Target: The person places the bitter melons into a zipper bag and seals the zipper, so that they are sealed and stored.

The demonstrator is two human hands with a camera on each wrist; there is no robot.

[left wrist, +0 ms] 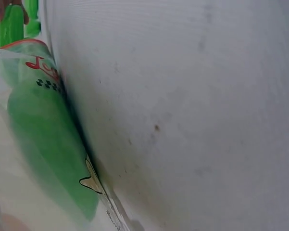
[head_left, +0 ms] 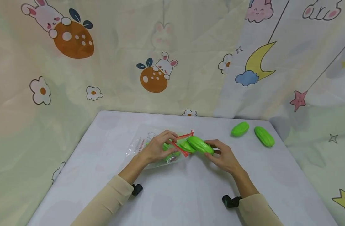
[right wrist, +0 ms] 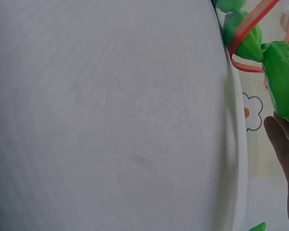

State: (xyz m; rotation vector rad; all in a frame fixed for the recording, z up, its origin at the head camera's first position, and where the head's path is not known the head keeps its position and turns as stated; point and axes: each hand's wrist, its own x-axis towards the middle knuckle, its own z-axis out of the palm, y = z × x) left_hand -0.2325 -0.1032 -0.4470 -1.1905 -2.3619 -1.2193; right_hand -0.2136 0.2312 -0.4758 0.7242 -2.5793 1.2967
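A clear zip bag (head_left: 137, 146) with a red-edged mouth lies on the table, several green pieces inside. My left hand (head_left: 157, 147) pinches the bag at its mouth, which gapes to the right. Between the fingers and thumb of my right hand (head_left: 224, 157) is a bright green, ridged toy cucumber (head_left: 201, 145), its far end at the bag's opening. Another green toy cucumber (head_left: 186, 146) sits just within the mouth. The left wrist view shows a green piece (left wrist: 50, 144) through the plastic. In the right wrist view, the held toy cucumber (right wrist: 282, 79) is beside the red strip (right wrist: 250, 29).
Two more green toy cucumbers, one shorter (head_left: 240, 129) and one longer (head_left: 264, 136), lie at the table's back right. The white table (head_left: 189, 194) meets a printed cloth backdrop (head_left: 119, 62) behind. Dark wrist devices (head_left: 231, 201) hang by both sleeves.
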